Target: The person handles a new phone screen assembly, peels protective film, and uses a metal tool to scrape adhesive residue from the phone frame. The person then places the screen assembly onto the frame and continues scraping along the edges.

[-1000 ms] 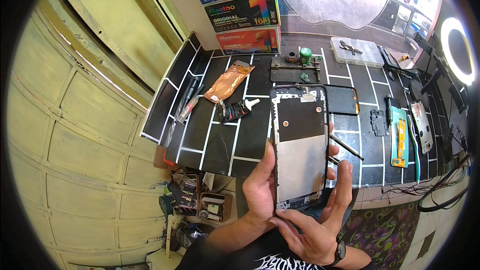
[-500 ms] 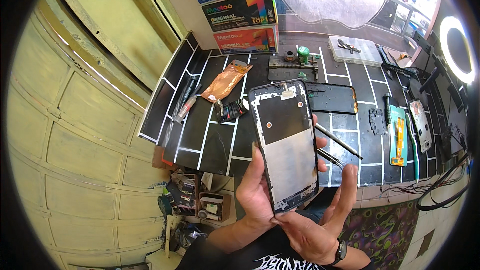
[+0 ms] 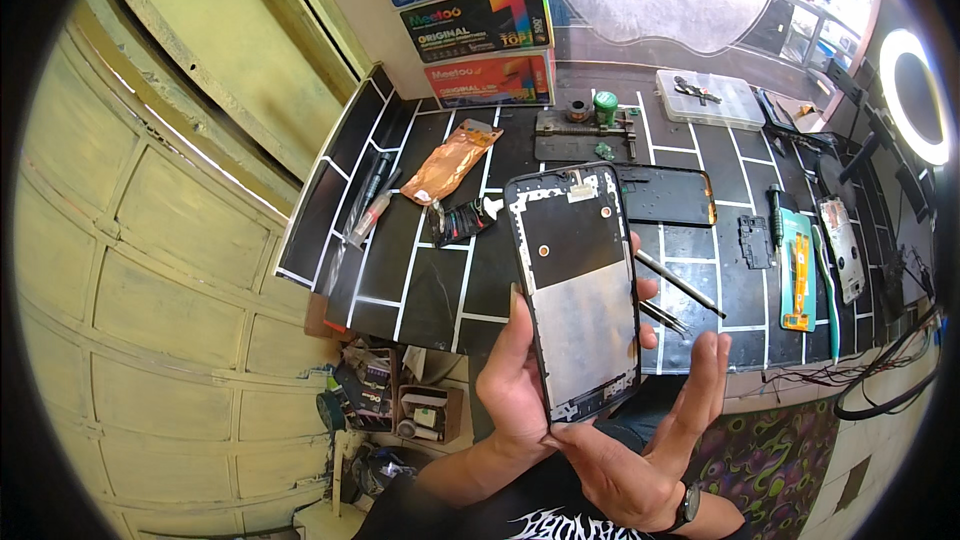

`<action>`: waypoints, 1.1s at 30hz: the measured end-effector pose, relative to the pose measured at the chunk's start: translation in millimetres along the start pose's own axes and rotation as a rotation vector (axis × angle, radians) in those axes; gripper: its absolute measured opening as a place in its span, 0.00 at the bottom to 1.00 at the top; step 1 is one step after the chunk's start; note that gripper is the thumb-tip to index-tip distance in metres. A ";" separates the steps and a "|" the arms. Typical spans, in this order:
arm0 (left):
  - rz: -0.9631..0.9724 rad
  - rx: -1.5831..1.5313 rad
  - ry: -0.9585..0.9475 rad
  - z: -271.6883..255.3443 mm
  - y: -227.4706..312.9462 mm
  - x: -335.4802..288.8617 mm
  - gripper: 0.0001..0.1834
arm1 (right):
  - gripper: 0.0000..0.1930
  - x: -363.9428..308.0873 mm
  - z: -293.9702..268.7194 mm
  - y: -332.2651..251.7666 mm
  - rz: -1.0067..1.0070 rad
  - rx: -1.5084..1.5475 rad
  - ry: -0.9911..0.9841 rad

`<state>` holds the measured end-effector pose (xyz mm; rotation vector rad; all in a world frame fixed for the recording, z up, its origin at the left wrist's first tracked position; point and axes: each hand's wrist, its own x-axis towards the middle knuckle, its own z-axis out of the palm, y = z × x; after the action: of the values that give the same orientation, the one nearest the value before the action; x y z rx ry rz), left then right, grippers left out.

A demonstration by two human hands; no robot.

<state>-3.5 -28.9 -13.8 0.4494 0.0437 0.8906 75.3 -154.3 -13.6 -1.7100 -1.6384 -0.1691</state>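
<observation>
A black phone frame [image 3: 583,330] with a silvery metal plate and white adhesive residue along its edges is held up at the centre, tilted slightly. My left hand [image 3: 515,380] grips it from the left and behind, thumb along the left edge and fingertips showing at the right edge. At its bottom corner, my right hand [image 3: 640,470] touches with the thumb, while the other fingers stretch upward, apart from the frame. Beyond it on the tiled-pattern table lie tweezers [image 3: 662,318], a slim metal tool [image 3: 685,286] and a dark phone shell [image 3: 680,198].
An orange pouch [image 3: 452,165] and a black packet [image 3: 463,224] lie at left. Farther back are a metal holder [image 3: 560,147], a green-lidded jar [image 3: 605,105] and a clear box [image 3: 735,112]. Rightward lie an orange flex cable [image 3: 799,275] and a pale phone part [image 3: 842,250].
The phone frame and both hands have shifted very slightly to the right in the picture. The hold on the frame looks the same.
</observation>
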 end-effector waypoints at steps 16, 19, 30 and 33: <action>0.254 0.159 0.011 4.3 -2.1 0.1 0.43 | 0.12 9.2 16.6 12.8 -0.219 0.038 0.234; 0.239 0.171 -0.038 -1.9 -1.3 -1.1 0.43 | 0.11 8.5 5.0 0.5 -0.134 0.043 0.171; 0.234 0.334 0.053 -1.3 1.9 -3.8 0.40 | 0.14 -9.4 13.8 11.9 -0.205 -0.104 0.136; 0.239 0.303 0.067 -2.3 -1.3 -3.1 0.40 | 0.14 -6.4 9.8 14.5 -0.305 -0.196 0.134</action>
<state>-5.0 -31.0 -16.9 0.7174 0.1917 1.1404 83.5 -152.3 -30.3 -1.5407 -1.8205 -0.5958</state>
